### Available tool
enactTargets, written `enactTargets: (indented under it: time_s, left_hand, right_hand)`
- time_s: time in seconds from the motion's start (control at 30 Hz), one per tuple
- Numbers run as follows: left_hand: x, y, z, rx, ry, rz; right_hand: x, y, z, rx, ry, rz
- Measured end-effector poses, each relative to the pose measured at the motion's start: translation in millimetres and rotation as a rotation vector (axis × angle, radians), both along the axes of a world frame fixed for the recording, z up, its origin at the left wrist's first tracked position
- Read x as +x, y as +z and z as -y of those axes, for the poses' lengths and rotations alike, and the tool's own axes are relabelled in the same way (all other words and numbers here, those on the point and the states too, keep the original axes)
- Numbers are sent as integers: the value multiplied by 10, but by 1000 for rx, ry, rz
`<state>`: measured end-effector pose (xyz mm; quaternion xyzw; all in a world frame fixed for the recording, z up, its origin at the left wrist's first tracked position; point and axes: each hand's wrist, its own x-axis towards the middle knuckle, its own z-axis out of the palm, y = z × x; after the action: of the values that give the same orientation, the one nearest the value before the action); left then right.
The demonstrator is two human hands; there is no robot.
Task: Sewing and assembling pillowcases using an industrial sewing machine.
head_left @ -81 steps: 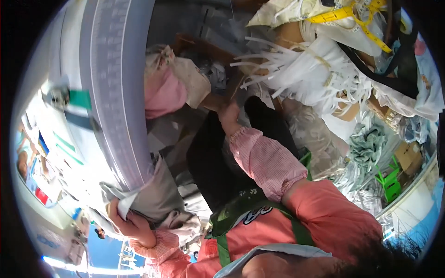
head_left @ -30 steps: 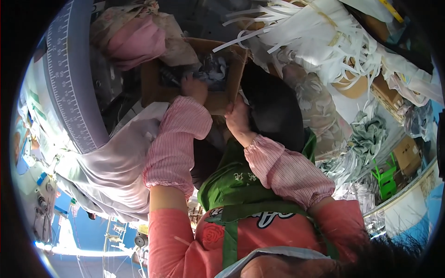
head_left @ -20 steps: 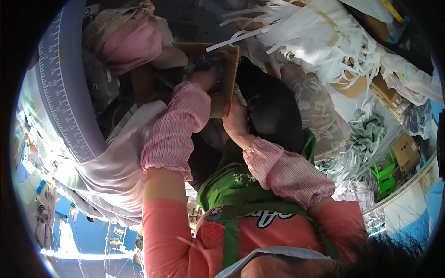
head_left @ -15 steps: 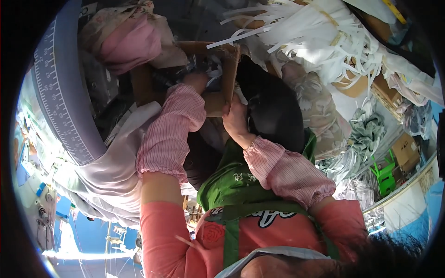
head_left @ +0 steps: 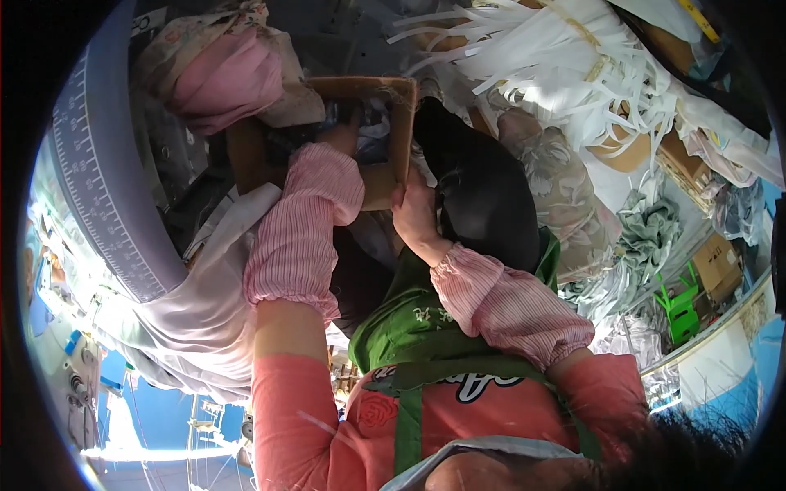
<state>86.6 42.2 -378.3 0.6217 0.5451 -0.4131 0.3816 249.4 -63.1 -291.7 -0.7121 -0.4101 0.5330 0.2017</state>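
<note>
A brown cardboard box [head_left: 382,186] without a closed lid sits low between my knees, in shadow. My right hand [head_left: 416,214] grips its near right corner, fingers curled around the edge. Inside the box reaches my left hand [head_left: 341,136], among crumpled clear plastic and dark contents [head_left: 375,131]. Shadow hides most of the left fingers, so whether they hold anything does not show. Pink striped sleeve covers run over both forearms.
Pink and floral cloth [head_left: 229,78] hangs over the box's far left side. A table edge with a printed ruler [head_left: 110,180] curves along the left, pale fabric [head_left: 205,315] draping below it. White strips [head_left: 565,65] lie heaped at far right, above a green stool [head_left: 678,303].
My left hand has shifted slightly inside the box, and the box's right wall has moved a little left. The right hand keeps its hold on the corner.
</note>
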Motion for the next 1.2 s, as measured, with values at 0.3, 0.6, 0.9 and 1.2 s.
enactTargets:
  time_s: [0.3,0.6,0.9,1.2]
  left_hand:
    - [-135,-239,-165,-14,-21,140]
    - [-17,-58,-130,-232,-197,63]
    - [-80,-165,102,-235,-137,64]
    - [-171,-285,204,-234,-60,47]
  right_hand:
    - [-1,59,-47,54,54,33]
    - [-7,37,-63,-51,66,5]
    - [-4,47,-72,-172,108,-13]
    - [-13,123,-134,49,46,-24]
